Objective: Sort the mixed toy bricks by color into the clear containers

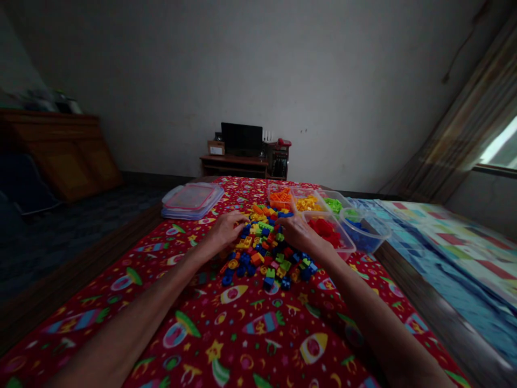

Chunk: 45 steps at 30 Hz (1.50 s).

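A heap of small plastic bricks (266,248) in blue, yellow, red, green and orange lies on a red cloth printed with rockets (242,323). My left hand (226,229) rests on the heap's left side with its fingers curled into the bricks. On the heap's right side, my right hand (297,231) has its fingers bent down among the pieces. What either hand grips is hidden by the fingers and the dim light.
Clear tubs stand at the back right: orange bricks (280,197), yellow bricks (307,203), green bricks (333,205), red bricks (328,228), blue bricks (363,233). Stacked lids (193,199) lie back left. A patterned mat (444,242) lies to the right, a low desk with a monitor (241,141) beyond.
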### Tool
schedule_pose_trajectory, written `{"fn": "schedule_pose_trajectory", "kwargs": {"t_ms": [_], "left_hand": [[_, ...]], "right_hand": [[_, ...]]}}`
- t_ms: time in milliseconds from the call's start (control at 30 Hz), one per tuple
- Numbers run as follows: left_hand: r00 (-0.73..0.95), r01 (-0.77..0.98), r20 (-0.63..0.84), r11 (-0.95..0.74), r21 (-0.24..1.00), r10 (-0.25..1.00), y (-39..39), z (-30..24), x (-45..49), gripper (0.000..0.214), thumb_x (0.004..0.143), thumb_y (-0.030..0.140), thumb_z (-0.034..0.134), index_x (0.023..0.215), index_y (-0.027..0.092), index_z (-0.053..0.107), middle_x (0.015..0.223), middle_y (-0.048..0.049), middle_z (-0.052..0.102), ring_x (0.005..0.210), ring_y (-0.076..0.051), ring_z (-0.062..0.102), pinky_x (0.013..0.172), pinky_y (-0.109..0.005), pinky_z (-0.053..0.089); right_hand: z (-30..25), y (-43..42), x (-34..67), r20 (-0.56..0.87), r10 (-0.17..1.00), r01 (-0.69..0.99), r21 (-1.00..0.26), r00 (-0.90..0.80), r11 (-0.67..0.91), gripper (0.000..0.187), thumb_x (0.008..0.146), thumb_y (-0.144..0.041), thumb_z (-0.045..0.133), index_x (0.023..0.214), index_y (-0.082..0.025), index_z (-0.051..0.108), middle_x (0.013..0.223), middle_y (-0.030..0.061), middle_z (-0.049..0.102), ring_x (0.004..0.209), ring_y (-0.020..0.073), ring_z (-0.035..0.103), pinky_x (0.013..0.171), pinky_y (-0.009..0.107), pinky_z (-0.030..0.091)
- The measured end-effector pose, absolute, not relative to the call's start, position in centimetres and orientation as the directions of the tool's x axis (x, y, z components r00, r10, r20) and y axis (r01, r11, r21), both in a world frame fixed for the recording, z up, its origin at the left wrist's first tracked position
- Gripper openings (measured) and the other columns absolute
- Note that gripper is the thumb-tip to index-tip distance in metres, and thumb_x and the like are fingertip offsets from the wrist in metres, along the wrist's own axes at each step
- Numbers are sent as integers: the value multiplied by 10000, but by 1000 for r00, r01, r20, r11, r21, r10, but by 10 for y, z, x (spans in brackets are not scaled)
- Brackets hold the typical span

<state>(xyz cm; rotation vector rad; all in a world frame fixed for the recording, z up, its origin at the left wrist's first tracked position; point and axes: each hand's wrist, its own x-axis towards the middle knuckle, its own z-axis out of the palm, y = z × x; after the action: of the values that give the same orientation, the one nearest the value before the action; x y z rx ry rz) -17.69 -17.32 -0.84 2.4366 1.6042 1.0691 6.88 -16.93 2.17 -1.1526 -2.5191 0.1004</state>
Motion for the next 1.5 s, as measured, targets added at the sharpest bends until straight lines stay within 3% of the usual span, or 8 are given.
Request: {"fn": "schedule_pose_trajectory", "kwargs": {"t_ms": [233, 400, 667, 867, 1000, 1167, 1333, 1500], "left_hand": [[274, 862, 331, -383, 331, 903, -172, -20, -180, 278, 761, 240, 549, 986, 202, 708, 981, -66, 725, 945, -236, 657, 852, -343, 512], [227, 871, 402, -370, 324, 887, -179, -14, -169, 263, 712, 167, 594, 960, 175, 681, 1029, -85, 710, 988, -246, 647, 895, -361, 498], [198, 784, 496, -440, 438, 846, -182, -7, -153, 254, 740, 171, 620, 987, 190, 673, 1048, -58, 708, 995, -229, 645, 918, -356, 491], [411, 742, 516, -605, 289, 752, -177, -29, -138, 326, 796, 111, 545, 1099, 183, 641, 1082, -86, 689, 1018, -220, 627, 916, -364, 491], [419, 749, 548, -617, 242, 724, -172, -38, -139, 274, 806, 122, 553, 1056, 176, 651, 1020, -96, 698, 969, -228, 636, 880, -367, 493], [213, 735, 515, -484, 475, 830, -175, -18, -141, 231, 786, 243, 615, 1007, 224, 680, 986, -51, 720, 926, -237, 657, 858, -353, 496], [83, 447, 408, -400, 800, 909, -180, -3, -137, 444, 733, 471, 660, 1056, 167, 667, 1017, -79, 718, 913, -253, 667, 824, -353, 513], [16, 261, 275, -270, 927, 961, -193, 2, -127, 622, 653, 525, 720, 1145, 152, 642, 982, -75, 727, 907, -256, 665, 761, -328, 524]], "right_hand": [[18, -171, 70, 275, 696, 681, -162, -664, 714, 273, 847, -154, 526, 1069, -185, 681, 894, 114, 674, 830, 206, 603, 730, 296, 433], [20, -174, 68, 211, 730, 726, -110, -650, 679, 317, 836, -113, 509, 1097, -174, 678, 912, 116, 687, 828, 202, 619, 707, 276, 432], [17, -173, 63, 285, 699, 709, -86, -655, 700, 309, 877, -178, 506, 1158, -145, 629, 948, 128, 688, 877, 206, 614, 742, 280, 436], [-3, -167, 57, 296, 639, 650, -75, -709, 756, 371, 808, -32, 470, 1140, -94, 623, 990, 148, 662, 907, 198, 591, 780, 281, 430], [2, -164, 60, 327, 652, 651, -132, -684, 748, 285, 814, -72, 493, 1048, -87, 654, 927, 135, 675, 867, 203, 590, 742, 277, 413], [14, -168, 62, 388, 664, 630, -230, -640, 742, 303, 811, -128, 555, 1101, -115, 640, 911, 101, 685, 840, 187, 587, 720, 257, 390], [16, -167, 57, 416, 706, 598, -376, -574, 708, 331, 798, -122, 552, 1117, -138, 637, 887, 75, 691, 756, 159, 586, 693, 249, 409], [19, -170, 53, 424, 689, 540, -429, -588, 725, 492, 782, -147, 618, 1270, -152, 556, 988, 85, 699, 847, 183, 628, 749, 272, 450]]}}
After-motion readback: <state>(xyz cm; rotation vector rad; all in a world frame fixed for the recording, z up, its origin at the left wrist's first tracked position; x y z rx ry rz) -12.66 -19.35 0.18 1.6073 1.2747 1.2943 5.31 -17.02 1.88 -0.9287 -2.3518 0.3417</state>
